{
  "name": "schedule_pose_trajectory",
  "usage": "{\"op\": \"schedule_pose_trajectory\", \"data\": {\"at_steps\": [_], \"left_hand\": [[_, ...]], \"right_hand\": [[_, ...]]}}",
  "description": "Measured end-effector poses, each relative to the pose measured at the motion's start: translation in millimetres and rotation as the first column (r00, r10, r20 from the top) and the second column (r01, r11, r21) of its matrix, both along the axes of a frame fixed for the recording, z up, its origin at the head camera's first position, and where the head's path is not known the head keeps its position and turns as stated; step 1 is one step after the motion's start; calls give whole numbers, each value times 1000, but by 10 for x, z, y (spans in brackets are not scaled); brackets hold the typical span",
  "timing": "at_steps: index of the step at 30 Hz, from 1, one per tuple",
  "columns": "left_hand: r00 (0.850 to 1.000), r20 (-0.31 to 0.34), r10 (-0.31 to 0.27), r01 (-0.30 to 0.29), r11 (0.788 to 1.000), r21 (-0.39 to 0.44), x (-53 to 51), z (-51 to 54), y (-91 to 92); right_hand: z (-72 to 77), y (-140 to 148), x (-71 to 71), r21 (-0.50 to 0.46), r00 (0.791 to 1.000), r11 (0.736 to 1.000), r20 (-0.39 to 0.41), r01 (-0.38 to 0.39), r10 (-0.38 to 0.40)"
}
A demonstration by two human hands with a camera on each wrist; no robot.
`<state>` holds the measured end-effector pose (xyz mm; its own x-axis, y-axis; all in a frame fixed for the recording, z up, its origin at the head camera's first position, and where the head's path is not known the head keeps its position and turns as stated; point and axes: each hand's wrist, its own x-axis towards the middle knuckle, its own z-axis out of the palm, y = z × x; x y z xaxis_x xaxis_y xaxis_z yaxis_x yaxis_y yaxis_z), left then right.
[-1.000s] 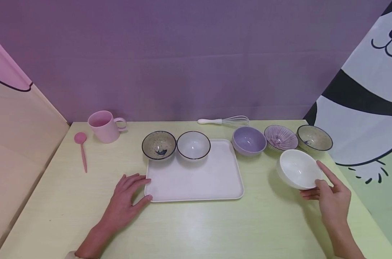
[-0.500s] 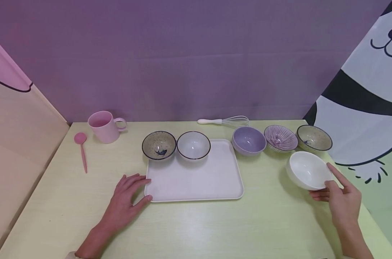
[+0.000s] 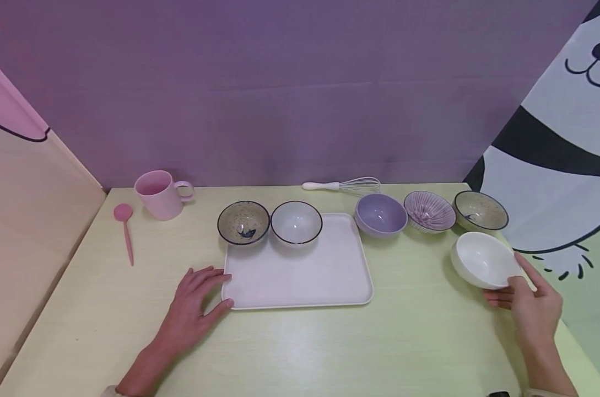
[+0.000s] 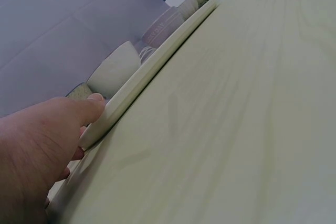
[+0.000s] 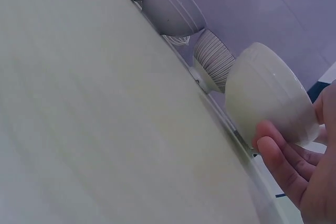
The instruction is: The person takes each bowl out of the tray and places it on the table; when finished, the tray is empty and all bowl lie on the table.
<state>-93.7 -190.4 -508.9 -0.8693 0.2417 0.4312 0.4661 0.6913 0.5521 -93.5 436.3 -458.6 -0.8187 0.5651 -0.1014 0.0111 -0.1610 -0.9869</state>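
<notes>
At the right of the table my right hand [image 3: 535, 309] grips a plain white bowl [image 3: 485, 259] by its right side, fingers under it and thumb near the rim. In the right wrist view the white bowl [image 5: 268, 93] is tilted, held just above the tabletop. My left hand [image 3: 190, 309] rests at the left edge of the white rectangular tray [image 3: 300, 281], its thumb and fingertips touching the rim; the left wrist view shows the thumb [image 4: 89, 108] against that rim. A speckled bowl [image 3: 243, 223] and a white dark-rimmed bowl [image 3: 297, 223] stand side by side at the tray's back left.
A purple bowl [image 3: 381, 215], a striped bowl [image 3: 430, 212] and another speckled bowl [image 3: 480, 210] line the back right. Behind the tray lies a whisk [image 3: 341, 186]. A pink mug [image 3: 160, 196] and pink spoon [image 3: 126, 231] are at the left.
My right hand has carried the white bowl to the right, and it now sits in front of the right-hand speckled bowl. My left hand and the tray have not moved.
</notes>
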Motion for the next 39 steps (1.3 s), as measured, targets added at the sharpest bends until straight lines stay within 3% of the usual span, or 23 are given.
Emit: {"op": "schedule_pose_trajectory", "data": {"at_steps": [24,31,39], "left_hand": [[999,33,10,-9,1000,-14,-3,-2,2],[1000,28,8,-8,1000,-11,5,7,3],[999,31,7,-7,1000,-12,14,24,3]], "right_hand": [[-47,196,-46,-82,996,993,11,85,-84],[-55,214,-35,-66,998,996,6,63,-63],[-20,189,3,3,998,1000,52,17,-17]]}}
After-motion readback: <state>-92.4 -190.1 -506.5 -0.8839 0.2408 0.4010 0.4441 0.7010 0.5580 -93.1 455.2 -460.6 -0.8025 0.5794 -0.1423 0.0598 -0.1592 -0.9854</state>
